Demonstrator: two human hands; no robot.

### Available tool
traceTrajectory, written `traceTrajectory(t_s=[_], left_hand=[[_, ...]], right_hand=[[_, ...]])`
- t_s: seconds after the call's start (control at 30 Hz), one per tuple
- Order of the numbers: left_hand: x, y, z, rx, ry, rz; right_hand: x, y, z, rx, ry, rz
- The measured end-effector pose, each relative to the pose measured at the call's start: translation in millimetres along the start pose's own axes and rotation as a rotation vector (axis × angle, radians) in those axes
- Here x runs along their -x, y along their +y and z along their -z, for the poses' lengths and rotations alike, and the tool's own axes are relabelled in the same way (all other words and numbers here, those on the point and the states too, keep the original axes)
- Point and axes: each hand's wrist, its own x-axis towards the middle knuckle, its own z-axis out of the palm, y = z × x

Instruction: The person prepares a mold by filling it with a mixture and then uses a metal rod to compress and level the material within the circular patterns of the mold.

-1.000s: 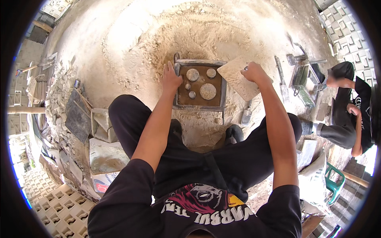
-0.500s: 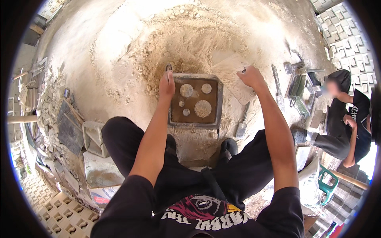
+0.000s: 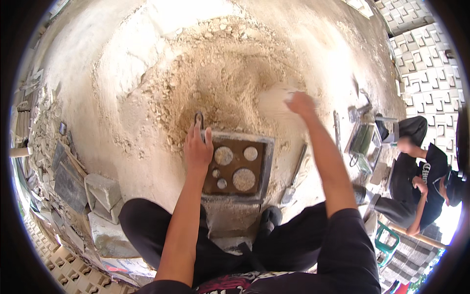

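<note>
In front of me on the ground is a square dark metal mould (image 3: pixel 267 169). Its inside face is brown, with several pale round discs of different sizes set in it. My left hand (image 3: pixel 198 151) lies at the mould's far left corner, fingers stretched and apart, close behind a small metal loop handle (image 3: pixel 198 119). To the right, beyond the mould, my right hand (image 3: pixel 302 104) is closed on a flat, dusty, pale plate (image 3: pixel 274 102). Both are smeared by motion, and the grip itself is partly hidden.
A heap of loose sandy material (image 3: pixel 215 68) spreads beyond the mould. A trowel-like tool (image 3: pixel 290 191) lies to its right, near another metal mould (image 3: pixel 364 144). Concrete blocks (image 3: pixel 105 198) stand at left. A co-worker (image 3: pixel 431 169) sits at far right, near a green plastic stool (image 3: pixel 387 245).
The view has shifted, so the mould sits lower. My left fingers have straightened out from a closed grip at the corner. My right hand and the plate are now blurred by movement.
</note>
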Motion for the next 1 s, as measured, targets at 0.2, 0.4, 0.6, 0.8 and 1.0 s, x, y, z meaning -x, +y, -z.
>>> traceTrajectory(t_s=[0.2,0.4,0.6,0.8,1.0], left_hand=[[-2,-3,-1,0.005,0.014,0.023],[-1,1,0,-0.062,0.039,0.039],[1,6,3,-0.115,0.064,0.040],[0,5,1,-0.149,0.067,0.070],[0,8,-1,-0.152,0.060,0.081]], right_hand=[[-50,-116,-21,-0.269,-0.067,0.074],[-47,-98,23,-0.110,-0.136,0.255],[-9,-68,71,0.083,-0.085,0.334],[-1,-58,42,-0.029,-0.057,0.184],[6,-42,36,-0.152,0.099,0.163]])
